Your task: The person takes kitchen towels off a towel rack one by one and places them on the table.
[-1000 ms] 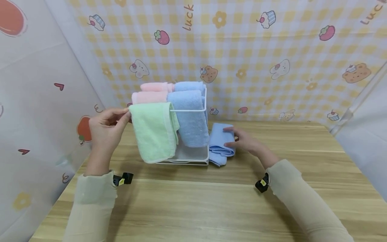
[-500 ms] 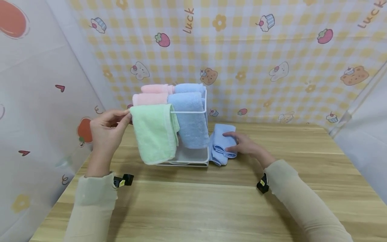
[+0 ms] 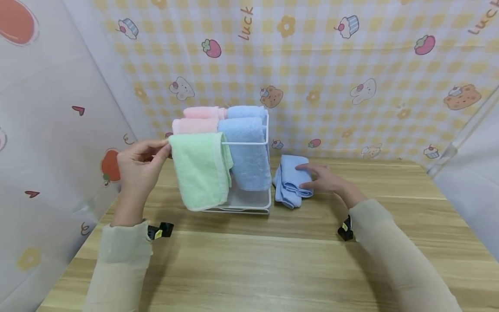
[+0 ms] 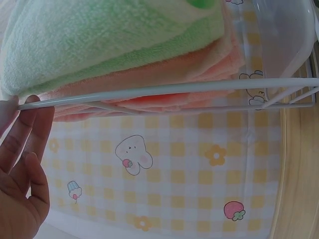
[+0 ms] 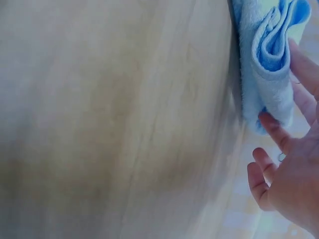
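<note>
A white wire rack stands on the table, hung with folded towels. My left hand pinches the rack's upper wire at its left front corner, beside the light green towel; the left wrist view shows the wire between thumb and fingers. Right of the rack lies a folded light blue towel, in two overlapping layers. My right hand holds this towel's right side with thumb and fingers spread apart. In the right wrist view the folded blue towel shows its looped end, with fingers against it.
Pink towels and blue towels hang on the rack behind the green one. A pale tray forms the rack's base. Wooden tabletop spreads in front; a checked curtain hangs behind.
The folded blue towel has slid right with my right hand, opening a gap from the rack. My left hand keeps its hold on the rack corner.
</note>
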### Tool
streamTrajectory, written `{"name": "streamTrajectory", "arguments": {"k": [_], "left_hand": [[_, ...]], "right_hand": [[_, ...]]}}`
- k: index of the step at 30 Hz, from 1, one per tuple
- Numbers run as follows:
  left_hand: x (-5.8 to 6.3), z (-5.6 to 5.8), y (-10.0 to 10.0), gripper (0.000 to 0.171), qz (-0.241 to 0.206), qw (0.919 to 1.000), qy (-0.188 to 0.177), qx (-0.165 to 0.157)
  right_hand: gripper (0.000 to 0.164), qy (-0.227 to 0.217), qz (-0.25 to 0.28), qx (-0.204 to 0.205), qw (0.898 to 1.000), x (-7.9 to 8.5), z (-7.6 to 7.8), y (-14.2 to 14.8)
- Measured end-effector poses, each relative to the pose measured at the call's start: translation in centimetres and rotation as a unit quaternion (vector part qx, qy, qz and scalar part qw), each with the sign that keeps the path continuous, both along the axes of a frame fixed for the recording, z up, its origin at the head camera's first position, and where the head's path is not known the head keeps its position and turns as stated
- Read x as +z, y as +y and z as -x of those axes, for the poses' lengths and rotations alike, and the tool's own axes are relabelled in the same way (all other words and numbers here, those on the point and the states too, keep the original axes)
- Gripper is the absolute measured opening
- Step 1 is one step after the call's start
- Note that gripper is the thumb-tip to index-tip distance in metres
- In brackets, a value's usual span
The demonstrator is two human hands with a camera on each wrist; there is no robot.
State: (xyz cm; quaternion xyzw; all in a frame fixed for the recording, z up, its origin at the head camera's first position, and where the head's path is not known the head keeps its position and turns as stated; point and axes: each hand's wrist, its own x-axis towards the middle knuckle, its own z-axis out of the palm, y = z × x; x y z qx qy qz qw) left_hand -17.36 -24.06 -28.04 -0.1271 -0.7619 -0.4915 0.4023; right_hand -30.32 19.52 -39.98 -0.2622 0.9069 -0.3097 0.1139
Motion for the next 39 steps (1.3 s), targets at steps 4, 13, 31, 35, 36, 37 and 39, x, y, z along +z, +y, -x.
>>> {"name": "streamTrajectory", "arguments": {"k": [4, 13, 31, 35, 36, 37, 39], "left_hand": [[0.1, 0.1, 0.0, 0.009, 0.0, 1.0, 0.0, 0.001], [0.2, -0.1, 0.0, 0.009, -0.006, 1.0, 0.001, -0.007], [0.1, -0.1, -0.1, 0.01, -0.015, 0.9997, -0.003, -0.017], [0.1, -0.1, -0.1, 0.01, -0.018, 0.9997, -0.007, -0.017], [0.1, -0.1, -0.1, 0.009, -0.019, 0.9996, -0.008, -0.017], [0.1, -0.1, -0.1, 0.009, -0.019, 0.9996, -0.009, -0.016], [0.0, -0.1, -0.1, 0.009, -0.019, 0.9996, -0.01, -0.017]], "right_hand": [[0.063, 0.035, 0.016, -0.016, 0.999, 0.6, -0.9, 0.3], [0.056, 0.053, 0.114, -0.035, 0.992, 2.6, -4.2, -0.1], [0.044, 0.089, 0.287, 0.025, 0.953, 7.0, -10.7, -6.3], [0.048, 0.09, 0.323, 0.053, 0.941, 7.8, -11.4, -8.0], [0.048, 0.089, 0.331, 0.057, 0.938, 8.0, -11.4, -8.4], [0.048, 0.086, 0.336, 0.062, 0.936, 8.2, -11.5, -8.8], [0.049, 0.079, 0.351, 0.074, 0.93, 8.4, -11.7, -9.6]]}}
